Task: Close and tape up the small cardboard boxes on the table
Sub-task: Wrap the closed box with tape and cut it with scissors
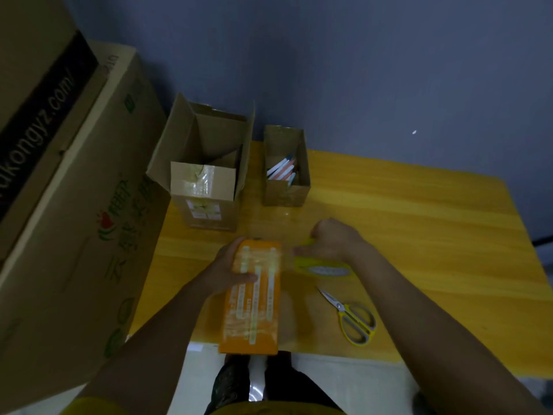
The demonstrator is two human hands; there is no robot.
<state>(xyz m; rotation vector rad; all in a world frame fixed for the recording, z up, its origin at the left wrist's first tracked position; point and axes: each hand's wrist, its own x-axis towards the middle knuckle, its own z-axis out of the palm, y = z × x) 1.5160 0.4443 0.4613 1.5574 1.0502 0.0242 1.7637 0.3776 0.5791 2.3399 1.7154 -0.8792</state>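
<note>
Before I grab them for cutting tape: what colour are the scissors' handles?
Yellow with grey inner grips, on the scissors; head view.

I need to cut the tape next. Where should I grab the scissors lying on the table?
Take the scissors by the yellow-and-grey loop handles, coming from the near right. They lie flat, blades pointing away toward the tape dispenser, handles nearest the table edge.

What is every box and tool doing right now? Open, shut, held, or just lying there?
Orange box: closed, clear tape on top, held by the left hand.
Tape dispenser: yellow, on the table, gripped by the right hand.
Scissors: lying on the table, blades closed, untouched.
Tall cardboard box: flaps up, open.
Small cardboard box: open, pens inside.
Large cartons: stacked at the left, closed.
</note>
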